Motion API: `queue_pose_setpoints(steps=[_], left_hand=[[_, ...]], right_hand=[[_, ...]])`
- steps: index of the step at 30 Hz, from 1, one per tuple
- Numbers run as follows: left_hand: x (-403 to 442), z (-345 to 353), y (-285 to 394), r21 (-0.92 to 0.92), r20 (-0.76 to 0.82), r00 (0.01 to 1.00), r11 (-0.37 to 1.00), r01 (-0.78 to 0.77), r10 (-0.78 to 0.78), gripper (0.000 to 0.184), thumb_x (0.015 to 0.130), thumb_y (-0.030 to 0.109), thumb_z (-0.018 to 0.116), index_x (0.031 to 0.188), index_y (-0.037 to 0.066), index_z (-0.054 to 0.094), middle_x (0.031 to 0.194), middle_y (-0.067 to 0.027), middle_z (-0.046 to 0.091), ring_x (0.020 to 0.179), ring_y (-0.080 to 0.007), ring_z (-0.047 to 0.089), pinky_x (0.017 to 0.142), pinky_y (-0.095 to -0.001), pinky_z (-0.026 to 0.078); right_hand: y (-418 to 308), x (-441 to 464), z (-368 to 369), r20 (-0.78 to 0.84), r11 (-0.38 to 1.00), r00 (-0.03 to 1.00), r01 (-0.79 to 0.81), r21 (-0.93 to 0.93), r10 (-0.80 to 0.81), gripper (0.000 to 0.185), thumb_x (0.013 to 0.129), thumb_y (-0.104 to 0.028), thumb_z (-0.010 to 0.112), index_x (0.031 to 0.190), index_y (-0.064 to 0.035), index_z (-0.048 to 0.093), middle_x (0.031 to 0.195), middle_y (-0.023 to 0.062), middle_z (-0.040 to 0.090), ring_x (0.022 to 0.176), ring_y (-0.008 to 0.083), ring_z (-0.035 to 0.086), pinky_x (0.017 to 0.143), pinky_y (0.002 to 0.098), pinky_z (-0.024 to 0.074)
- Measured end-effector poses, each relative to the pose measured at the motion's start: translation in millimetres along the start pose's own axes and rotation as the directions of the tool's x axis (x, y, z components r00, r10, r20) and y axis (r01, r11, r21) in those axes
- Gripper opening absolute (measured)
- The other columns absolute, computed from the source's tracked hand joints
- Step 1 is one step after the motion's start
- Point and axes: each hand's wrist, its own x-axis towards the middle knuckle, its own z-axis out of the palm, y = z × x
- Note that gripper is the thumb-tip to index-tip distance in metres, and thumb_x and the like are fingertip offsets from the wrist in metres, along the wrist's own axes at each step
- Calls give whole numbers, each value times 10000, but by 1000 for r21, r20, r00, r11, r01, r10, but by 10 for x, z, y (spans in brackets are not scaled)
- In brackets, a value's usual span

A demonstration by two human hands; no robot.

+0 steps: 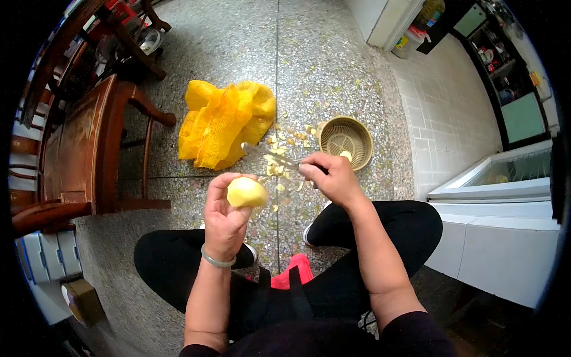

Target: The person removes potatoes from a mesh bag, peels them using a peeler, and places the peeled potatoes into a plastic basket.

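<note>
My left hand [223, 217], a pale bangle on its wrist, holds up a peeled yellow potato [247, 193], its fingers curled around the far side. In my right hand [333, 178] is a slim knife [270, 156] with a dark handle. Its metal blade points left, beyond the potato and apart from it. Scattered peelings [276, 163] lie on the floor below the blade. Just past my right hand stands a round brown plastic basket [368, 146] with a pale yellow piece [345, 155] in it.
A yellow mesh sack [229, 122] lies on the speckled floor [321, 59] at the far left. A wooden chair [89, 149] stands to the left. On the right is a white cabinet [493, 247]. Something pink [300, 269] shows between my legs.
</note>
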Motion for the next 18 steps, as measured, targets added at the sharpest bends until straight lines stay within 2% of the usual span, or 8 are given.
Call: queue_pose_setpoints(steps=[1, 2, 4, 5, 8, 11, 16, 18], left_hand=[[-16, -5, 1, -58, 10, 999, 998, 39, -38, 504, 793, -97, 560, 1247, 71, 418, 1215, -141, 538, 1118, -248, 552, 962, -387, 467], [-28, 12, 1, -62, -1, 999, 998, 32, -32, 504, 793, -97, 560, 1247, 71, 418, 1215, -141, 538, 1118, -248, 552, 962, -387, 467], [-19, 79, -12, -92, -21, 989, 986, 141, -144, 549, 794, 30, 643, 1280, 110, 402, 1218, -171, 539, 1076, -334, 588, 895, -422, 514], [-25, 73, -31, -79, -24, 989, 987, 141, -143, 572, 811, 56, 641, 1320, 104, 386, 1239, -185, 533, 1060, -338, 596, 902, -419, 511], [-25, 51, -46, -52, -22, 992, 991, 125, -126, 572, 829, 105, 641, 1339, 102, 383, 1237, -187, 536, 1078, -336, 584, 937, -416, 489], [-28, 14, -53, -149, -55, 986, 977, 150, -160, 589, 823, 151, 650, 1347, 105, 386, 1232, -182, 539, 1105, -323, 567, 978, -413, 456], [-14, 34, -59, -112, -76, 983, 981, 159, -168, 571, 813, 161, 655, 1309, 67, 387, 1248, -173, 524, 1147, -284, 539, 1002, -412, 425], [-2, 32, -64, -114, -61, 983, 980, 163, -171, 562, 812, 160, 656, 1293, 52, 386, 1252, -169, 520, 1152, -271, 534, 1004, -407, 421]], right_hand=[[-37, -9, -17, 9, 995, 998, -56, 77, 55, 166, 841, -187, 639, 865, -28, 676, 698, 74, 658, 599, 151, 610, 564, 296, 472], [-91, -11, -23, 22, 996, 998, -54, 74, 53, 166, 841, -187, 639, 865, -28, 676, 698, 74, 658, 599, 151, 610, 564, 296, 472], [-162, -13, -34, 73, 949, 991, -126, 290, 109, 159, 865, -166, 624, 884, -13, 663, 703, 39, 644, 608, 94, 590, 554, 260, 471], [-179, -13, -25, 103, 935, 992, -108, 337, 78, 163, 879, -166, 619, 899, -8, 651, 722, 16, 627, 608, 67, 571, 545, 230, 469], [-219, -19, 46, 169, 901, 982, -144, 410, 80, 165, 875, -170, 626, 896, -8, 650, 720, 13, 623, 587, 72, 561, 538, 230, 467], [-218, -45, 109, 185, 914, 980, -140, 380, 72, 170, 871, -169, 631, 907, -4, 653, 722, 10, 626, 591, 67, 563, 542, 225, 468], [-251, -58, 90, 271, 932, 962, -117, 343, 21, 192, 879, -153, 620, 982, 7, 647, 799, 12, 621, 651, 74, 572, 580, 224, 470], [-256, -72, 89, 245, 948, 969, -69, 311, -10, 196, 869, -147, 630, 986, 9, 646, 802, 24, 629, 654, 80, 578, 584, 231, 472]])
